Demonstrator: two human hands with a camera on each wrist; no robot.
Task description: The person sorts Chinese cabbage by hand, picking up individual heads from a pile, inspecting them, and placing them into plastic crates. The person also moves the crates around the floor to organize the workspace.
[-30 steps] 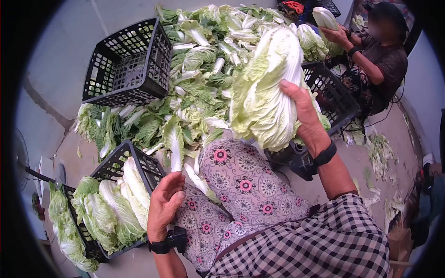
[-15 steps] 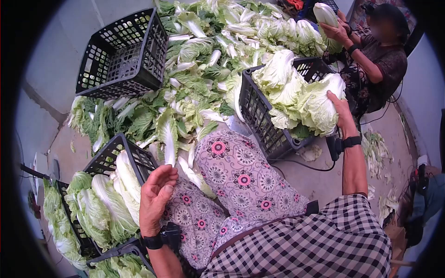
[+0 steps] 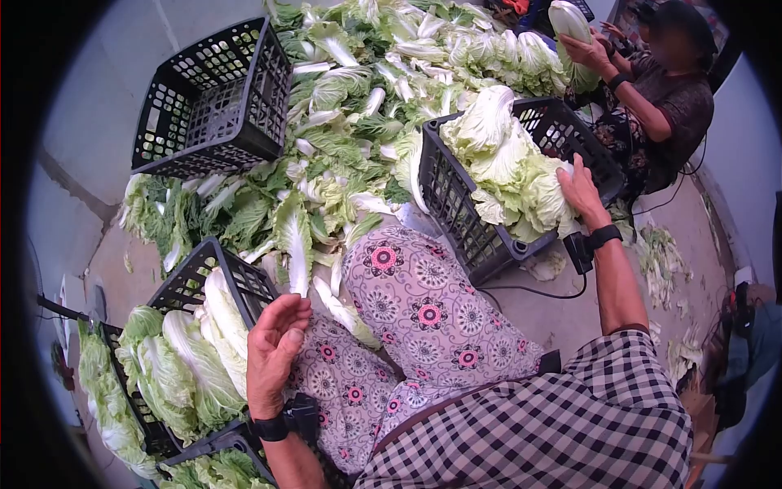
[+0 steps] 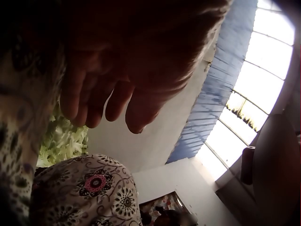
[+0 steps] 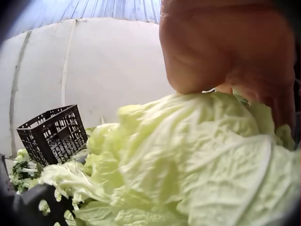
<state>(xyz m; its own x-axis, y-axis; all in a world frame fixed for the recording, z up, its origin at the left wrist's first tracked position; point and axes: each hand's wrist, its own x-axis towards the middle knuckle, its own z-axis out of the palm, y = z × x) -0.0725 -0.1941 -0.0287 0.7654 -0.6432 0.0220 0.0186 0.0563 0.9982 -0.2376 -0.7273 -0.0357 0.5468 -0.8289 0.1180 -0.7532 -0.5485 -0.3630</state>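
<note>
My right hand [image 3: 582,194] holds the base end of a leafy cabbage [image 3: 542,196], low in the black crate [image 3: 456,204] in front of my knees. Its thumb lies on the near side; in the right wrist view the hand [image 5: 230,52] covers the top of the cabbage [image 5: 188,150], and some fingers pass behind it. Another cabbage [image 3: 487,122] lies against it in the crate. Over my left thigh my left hand [image 3: 273,350] is held up, palm inward, fingers loosely bent and holding nothing; the left wrist view shows that hand [image 4: 127,61] empty too.
A tilted black crate [image 3: 265,106] stands on a broad heap of loose leaves [image 3: 326,155]. To my left, a crate [image 3: 236,281] holds several cabbages [image 3: 195,350]. Another person [image 3: 668,106] sits at the upper right with a cabbage [image 3: 570,24]. A cable [image 3: 546,297] runs beside the front crate.
My right hand has carried the cabbage from above my knees down into the right-hand crate, then shifted slightly left with it. The left hand has moved slightly left and remains empty.
</note>
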